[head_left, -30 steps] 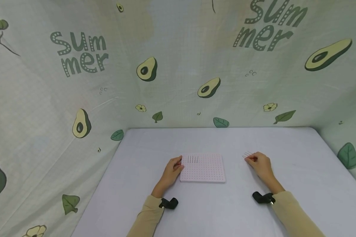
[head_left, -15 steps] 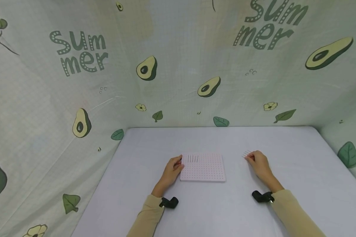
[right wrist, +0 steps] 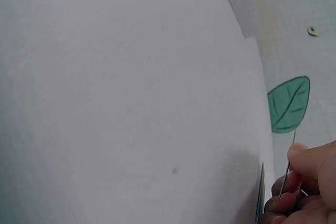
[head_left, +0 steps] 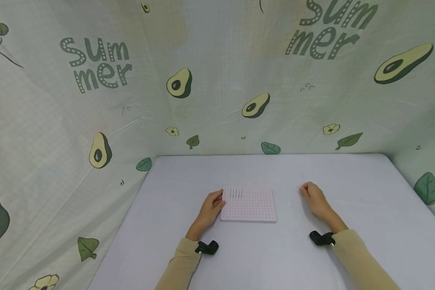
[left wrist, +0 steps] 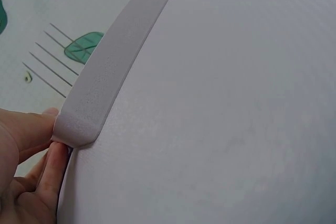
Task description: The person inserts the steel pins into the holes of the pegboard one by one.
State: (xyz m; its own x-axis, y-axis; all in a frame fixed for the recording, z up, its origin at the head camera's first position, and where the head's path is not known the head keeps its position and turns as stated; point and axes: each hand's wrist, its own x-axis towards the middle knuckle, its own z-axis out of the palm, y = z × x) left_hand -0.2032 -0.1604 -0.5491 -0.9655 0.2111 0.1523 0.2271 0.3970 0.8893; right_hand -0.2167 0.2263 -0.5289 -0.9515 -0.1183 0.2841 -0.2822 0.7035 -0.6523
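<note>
A pale pink board (head_left: 251, 209) with rows of small holes lies on the table. Several thin metal pins (head_left: 236, 193) stand in its upper left part; the left wrist view shows these upright pins (left wrist: 44, 80) beyond the board's edge. My left hand (head_left: 208, 209) grips the board's left side, thumb and fingers closed about the corner. Right of the board, my right hand (head_left: 316, 199) pinches a thin metal pin (right wrist: 287, 170) between thumb and fingers. Close beneath those fingers are more metal pins (right wrist: 260, 195), partly hidden by the hand.
White table surface (head_left: 261, 249) surrounds the board. A fabric backdrop (head_left: 217, 60) printed with avocados and leaves rises behind the table and at its sides. Each wrist wears a black camera mount, such as the right one (head_left: 320, 238).
My right hand has drawn its fingers together and shifted slightly up; the pins near it show less. The left hand and the board stay in place.
</note>
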